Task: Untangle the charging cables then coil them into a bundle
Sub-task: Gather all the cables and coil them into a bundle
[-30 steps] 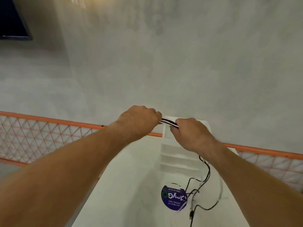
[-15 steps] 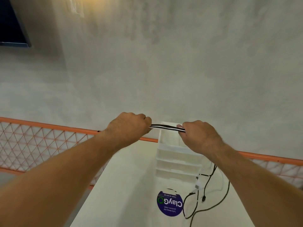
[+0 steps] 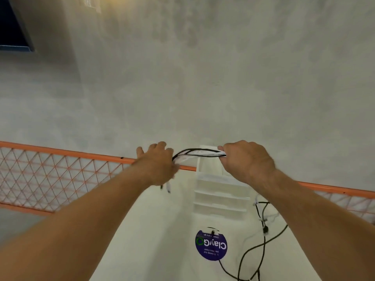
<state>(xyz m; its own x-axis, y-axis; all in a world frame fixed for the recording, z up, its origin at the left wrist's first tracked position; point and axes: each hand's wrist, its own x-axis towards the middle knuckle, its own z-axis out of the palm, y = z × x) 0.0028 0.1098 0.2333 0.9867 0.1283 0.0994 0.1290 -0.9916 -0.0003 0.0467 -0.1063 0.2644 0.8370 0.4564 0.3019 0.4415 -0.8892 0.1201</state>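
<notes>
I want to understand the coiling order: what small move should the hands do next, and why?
Probably the right hand carries its pinch toward the left hand to lay a first loop there. The cables run together, slack, between both hands, short ends hang below the left, and the rest lies loose on the table.

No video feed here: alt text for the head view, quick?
The right hand pinches a bunch of black and white cables that runs across to the left hand, ends dangling below it, above a white table. Loose cables lie by a drawer unit.
</notes>
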